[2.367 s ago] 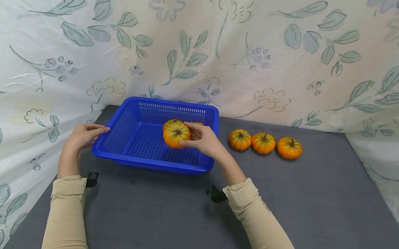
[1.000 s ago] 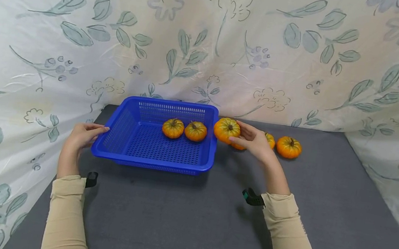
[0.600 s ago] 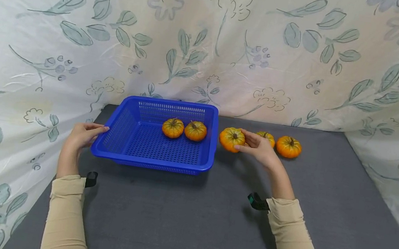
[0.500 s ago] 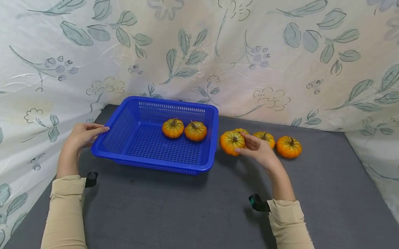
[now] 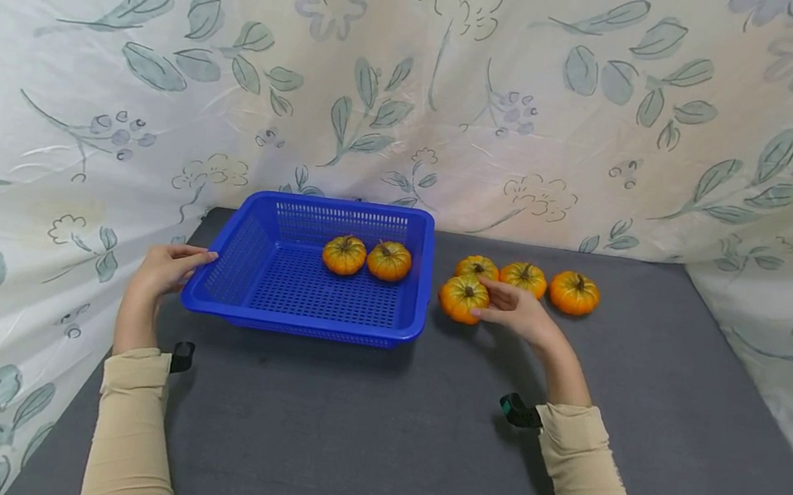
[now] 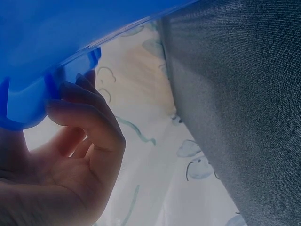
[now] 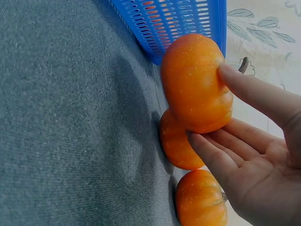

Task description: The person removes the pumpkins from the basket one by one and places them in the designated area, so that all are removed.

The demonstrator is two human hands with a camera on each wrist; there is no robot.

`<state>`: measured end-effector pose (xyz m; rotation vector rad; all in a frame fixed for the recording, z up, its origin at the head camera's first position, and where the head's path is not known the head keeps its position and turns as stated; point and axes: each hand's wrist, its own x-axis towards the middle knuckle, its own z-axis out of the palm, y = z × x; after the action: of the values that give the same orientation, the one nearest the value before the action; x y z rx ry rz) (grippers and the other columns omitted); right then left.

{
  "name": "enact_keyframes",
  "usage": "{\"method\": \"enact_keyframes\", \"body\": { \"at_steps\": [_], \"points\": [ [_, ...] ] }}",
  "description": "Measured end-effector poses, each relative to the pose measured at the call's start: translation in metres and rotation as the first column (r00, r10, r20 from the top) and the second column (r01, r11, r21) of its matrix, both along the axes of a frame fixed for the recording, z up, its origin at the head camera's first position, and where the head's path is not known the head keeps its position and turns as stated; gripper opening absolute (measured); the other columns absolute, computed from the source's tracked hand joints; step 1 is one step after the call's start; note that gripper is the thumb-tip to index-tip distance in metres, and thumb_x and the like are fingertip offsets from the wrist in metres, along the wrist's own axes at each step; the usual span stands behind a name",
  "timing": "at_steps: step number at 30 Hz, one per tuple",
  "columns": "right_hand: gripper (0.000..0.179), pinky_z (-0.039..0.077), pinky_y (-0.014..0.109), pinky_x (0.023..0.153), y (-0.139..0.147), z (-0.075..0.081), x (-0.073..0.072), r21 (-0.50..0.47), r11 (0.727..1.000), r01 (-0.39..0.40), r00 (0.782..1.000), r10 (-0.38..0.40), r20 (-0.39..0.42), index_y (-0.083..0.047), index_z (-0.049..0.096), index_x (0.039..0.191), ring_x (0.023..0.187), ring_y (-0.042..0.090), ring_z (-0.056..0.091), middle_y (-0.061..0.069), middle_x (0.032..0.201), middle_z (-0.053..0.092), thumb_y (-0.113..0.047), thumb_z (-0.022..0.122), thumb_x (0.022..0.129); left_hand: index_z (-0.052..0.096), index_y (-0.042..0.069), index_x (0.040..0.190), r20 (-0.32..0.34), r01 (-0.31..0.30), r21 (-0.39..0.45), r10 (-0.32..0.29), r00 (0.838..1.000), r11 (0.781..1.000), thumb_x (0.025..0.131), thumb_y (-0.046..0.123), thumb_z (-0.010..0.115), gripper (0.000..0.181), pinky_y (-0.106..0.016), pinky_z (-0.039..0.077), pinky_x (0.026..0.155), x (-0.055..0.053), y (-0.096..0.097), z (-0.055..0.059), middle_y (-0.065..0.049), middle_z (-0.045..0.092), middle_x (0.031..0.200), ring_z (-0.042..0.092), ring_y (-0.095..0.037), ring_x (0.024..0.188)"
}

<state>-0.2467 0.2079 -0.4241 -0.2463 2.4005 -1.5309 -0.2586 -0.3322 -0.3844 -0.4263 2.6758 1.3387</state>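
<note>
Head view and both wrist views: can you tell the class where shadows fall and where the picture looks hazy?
Head view: fairly even light, a soft shadow on the table beside the right sleeve; right wrist view: a soft-edged shadow on the table, left of the held pumpkin; left wrist view: hazy, left hand dim against bright cloth, basket lacking detail.

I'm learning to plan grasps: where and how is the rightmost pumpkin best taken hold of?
Likely best: pinch the rightmost pumpkin front and back across its rounded sides, coming from the right. It sits stem up, and its neighbouring pumpkin stands close on the left. The right hand pinches another pumpkin by its side.
</note>
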Motion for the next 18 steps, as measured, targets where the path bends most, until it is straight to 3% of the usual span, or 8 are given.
{"method": "enact_keyframes", "body": {
  "at_steps": [8, 18],
  "points": [
    [0.072, 0.03, 0.054, 0.115, 0.005, -0.011, -0.001, 0.043, 0.999, 0.003, 1.0, -0.004, 0.024, -0.004, 0.034, 0.151, 0.144, 0.04, 0.032, 0.025, 0.154, 0.033, -0.025, 0.069, 0.091, 0.048, -0.002, 0.141, 0.008, -0.016, 0.015, 0.016, 1.0, 1.0, 0.096, 0.046, 0.054, 0.066, -0.033, 0.052, 0.086, -0.001, 0.002, 0.0, -0.025, 0.049, 0.141, 0.059, -0.02, 0.103],
    [0.072, 0.031, 0.053, 0.115, 0.008, -0.018, -0.005, 0.049, 0.998, 0.034, 0.999, -0.034, 0.012, -0.001, 0.033, 0.15, 0.144, 0.041, 0.032, 0.027, 0.154, 0.033, -0.022, 0.069, 0.092, 0.045, -0.002, 0.142, 0.011, -0.003, 0.037, 0.002, 1.0, 0.999, 0.097, 0.047, 0.052, 0.068, -0.034, 0.052, 0.087, 0.001, 0.001, 0.0, -0.026, 0.045, 0.144, 0.053, -0.036, 0.122]
  ]
}}
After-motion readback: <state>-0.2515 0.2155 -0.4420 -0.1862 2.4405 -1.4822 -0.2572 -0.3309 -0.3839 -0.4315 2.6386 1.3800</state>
